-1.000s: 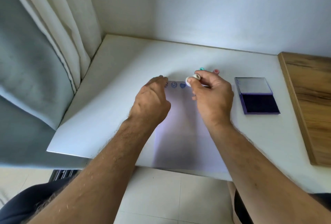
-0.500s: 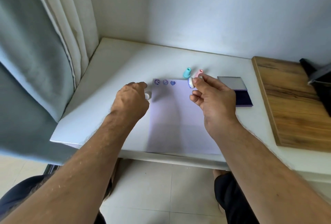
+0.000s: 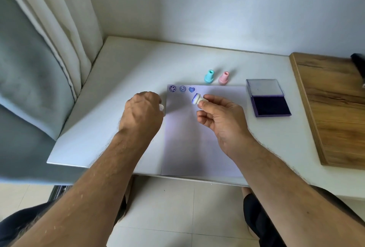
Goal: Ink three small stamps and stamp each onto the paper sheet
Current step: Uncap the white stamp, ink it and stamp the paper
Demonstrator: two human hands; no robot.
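Observation:
A white paper sheet (image 3: 197,138) lies on the white table (image 3: 122,76), with three blue prints, two smiley faces and a heart (image 3: 191,89), along its top left edge. My right hand (image 3: 221,122) holds a small white stamp (image 3: 198,99) tilted sideways above the sheet, its inked blue face turned left. My left hand (image 3: 142,114) is closed just left of the sheet, with a small white piece (image 3: 161,107), maybe a cap, showing at its fingertips. A teal stamp (image 3: 209,76) and a pink stamp (image 3: 224,77) stand upright behind the sheet. The open purple ink pad (image 3: 271,105) lies to the right.
A wooden board (image 3: 335,104) covers the table's right side, with a dark object (image 3: 358,63) at its far edge. Curtains (image 3: 39,49) hang at the left. The wall runs close behind the table. Tiled floor shows below the front edge.
My right hand lifted the white stamp off the sheet and turned its face sideways. My left hand drew back left off the paper. The view shifted, showing the teal and pink stamps.

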